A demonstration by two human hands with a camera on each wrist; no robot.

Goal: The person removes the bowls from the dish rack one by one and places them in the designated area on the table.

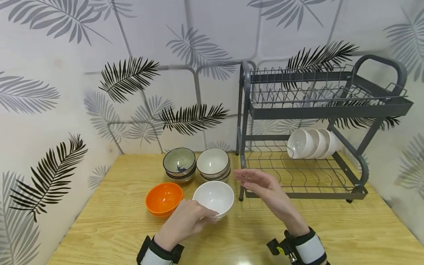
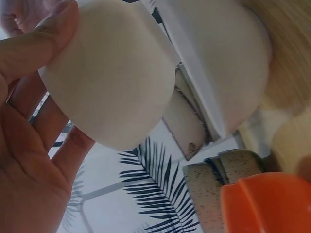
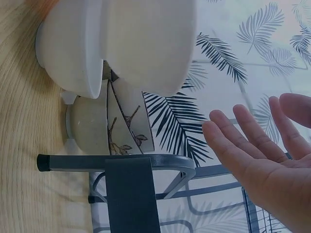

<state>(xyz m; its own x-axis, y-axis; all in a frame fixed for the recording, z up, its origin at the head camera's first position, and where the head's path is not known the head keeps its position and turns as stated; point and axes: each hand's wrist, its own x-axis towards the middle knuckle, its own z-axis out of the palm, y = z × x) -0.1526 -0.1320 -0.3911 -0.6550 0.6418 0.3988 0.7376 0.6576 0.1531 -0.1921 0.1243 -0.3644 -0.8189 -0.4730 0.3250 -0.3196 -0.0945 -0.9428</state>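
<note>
My left hand [image 1: 183, 222] pinches the near rim of a white bowl [image 1: 213, 197], thumb and fingers on either side of the wall. In the left wrist view this bowl [image 2: 112, 73] is lifted off a second white bowl [image 2: 226, 58], which stands on the table. My right hand [image 1: 273, 195] is to the right of the bowls, near the rack's left post, fingers extended and holding nothing. Left of the held bowl are stacked orange bowls [image 1: 163, 198]. Behind stand a stack of greenish speckled bowls [image 1: 179, 162] and a stack of cream, dark-rimmed bowls [image 1: 213, 162].
A dark grey two-tier dish rack [image 1: 331, 109] stands at the right of the wooden table [image 1: 109, 228]. Several white bowls [image 1: 299, 144] lean on edge in its lower tier, at the right. A leaf-patterned wall [image 1: 145, 44] closes off the back.
</note>
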